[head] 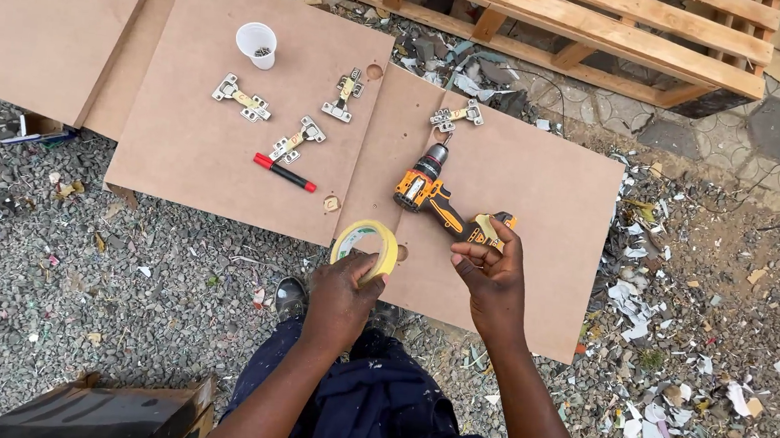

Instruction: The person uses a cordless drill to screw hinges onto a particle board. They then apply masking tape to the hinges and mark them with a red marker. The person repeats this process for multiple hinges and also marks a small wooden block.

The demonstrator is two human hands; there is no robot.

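My left hand (341, 291) grips a roll of pale yellow tape (366, 244) at the near edge of a brown board (538, 193). My right hand (491, 272) pinches the loose end of the tape against the base of an orange and black cordless drill (437, 199), which lies on that board with its chuck pointing away from me. A metal cabinet hinge (457, 116) lies just beyond the drill's tip.
A second brown board (193, 150) to the left carries three more hinges (297, 140), a red and black marker (284, 173) and a white plastic cup (257, 43) of screws. A wooden pallet (605, 28) lies beyond. Gravel and paper scraps surround the boards.
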